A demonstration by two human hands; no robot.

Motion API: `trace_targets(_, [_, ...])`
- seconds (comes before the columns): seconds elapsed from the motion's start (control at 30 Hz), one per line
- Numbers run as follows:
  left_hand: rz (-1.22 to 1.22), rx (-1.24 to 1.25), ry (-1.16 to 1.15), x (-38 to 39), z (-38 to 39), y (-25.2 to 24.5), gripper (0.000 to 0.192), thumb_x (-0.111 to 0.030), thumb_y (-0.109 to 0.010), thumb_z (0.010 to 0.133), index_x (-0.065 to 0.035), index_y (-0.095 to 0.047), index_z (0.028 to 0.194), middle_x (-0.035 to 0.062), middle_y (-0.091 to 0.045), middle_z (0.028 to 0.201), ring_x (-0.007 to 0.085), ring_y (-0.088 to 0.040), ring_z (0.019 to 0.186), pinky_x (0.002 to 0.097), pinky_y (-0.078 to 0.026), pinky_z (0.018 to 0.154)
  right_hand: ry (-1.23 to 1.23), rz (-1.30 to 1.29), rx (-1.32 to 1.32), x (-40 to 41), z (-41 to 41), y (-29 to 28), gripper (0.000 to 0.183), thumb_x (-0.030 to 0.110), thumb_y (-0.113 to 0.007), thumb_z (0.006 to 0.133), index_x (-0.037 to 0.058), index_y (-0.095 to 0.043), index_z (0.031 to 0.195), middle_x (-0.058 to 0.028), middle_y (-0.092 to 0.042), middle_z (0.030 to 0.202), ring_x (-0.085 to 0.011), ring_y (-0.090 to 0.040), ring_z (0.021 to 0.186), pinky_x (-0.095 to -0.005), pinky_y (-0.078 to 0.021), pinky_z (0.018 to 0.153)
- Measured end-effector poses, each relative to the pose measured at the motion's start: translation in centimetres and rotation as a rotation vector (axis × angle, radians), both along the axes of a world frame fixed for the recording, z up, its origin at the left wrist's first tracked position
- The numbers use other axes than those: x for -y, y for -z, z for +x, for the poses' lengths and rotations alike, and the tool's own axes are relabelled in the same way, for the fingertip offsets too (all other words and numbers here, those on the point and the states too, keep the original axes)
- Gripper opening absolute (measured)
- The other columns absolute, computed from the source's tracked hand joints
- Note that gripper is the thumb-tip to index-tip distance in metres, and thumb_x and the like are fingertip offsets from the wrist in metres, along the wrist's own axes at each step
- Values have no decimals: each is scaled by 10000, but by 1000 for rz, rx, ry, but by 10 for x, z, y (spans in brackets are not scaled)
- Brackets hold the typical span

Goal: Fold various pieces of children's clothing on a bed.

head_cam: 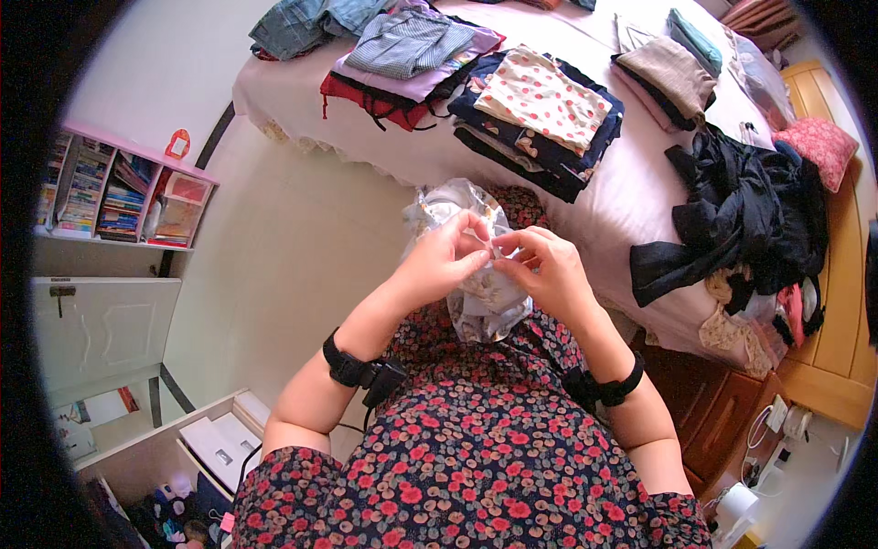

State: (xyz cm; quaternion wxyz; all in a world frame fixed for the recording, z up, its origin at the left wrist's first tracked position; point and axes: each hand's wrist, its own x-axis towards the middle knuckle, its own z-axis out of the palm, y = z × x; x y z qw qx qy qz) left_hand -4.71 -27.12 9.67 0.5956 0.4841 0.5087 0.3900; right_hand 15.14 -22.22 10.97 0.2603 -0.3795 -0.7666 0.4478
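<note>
A thin whitish strip is pinched between the fingertips of my left hand and my right hand, which nearly touch each other. Beneath them a bunched light grey-white patterned cloth or bag lies over my floral dress; whether the strip belongs to it I cannot tell. Just beyond, on the bed, sits a folded stack topped by a cream cloth with red dots. To its left a blue checked garment lies on a lilac and a red one.
The bed spans the upper right, bearing a heap of black clothing, more folded clothes and a pink cushion. Shelves with books stand at the left. An open drawer is at the lower left. A wooden cabinet stands at the right.
</note>
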Motion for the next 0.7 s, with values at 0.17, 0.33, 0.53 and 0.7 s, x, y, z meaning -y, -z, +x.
trace_targets(0.17, [39,-83,-9,-1,1,6,128,-117,-608,954,-47,-518,1012,12,-643,890,73,-573,806,248,-466,738,9,93,67,-1,-3,-2,162,141,-751,799,54,-660,901,-93,-658,865,-230,-675,733,-335,-546,666])
trace_targets(0.33, [45,-472,65,-9,1,-7,270,-268,-568,999,-3,-618,999,6,-661,906,91,-574,806,273,-466,726,-2,161,2,-1,-2,-8,143,105,-744,782,41,-650,868,-113,-648,821,-279,-651,753,-364,-526,694])
trace_targets(0.53, [55,-14,94,-14,7,18,313,-280,-540,1005,-10,-696,1033,39,-708,928,89,-595,830,297,-482,733,-84,178,-71,-6,0,-10,130,96,-732,796,28,-653,873,-119,-644,828,-286,-648,773,-367,-521,703])
trace_targets(0.7, [84,-102,164,-19,7,21,308,-265,-528,1008,-10,-699,990,33,-696,863,87,-584,794,285,-478,729,-83,149,11,-8,3,-6,140,116,-724,808,35,-657,901,-115,-636,822,-296,-642,781,-376,-521,711])
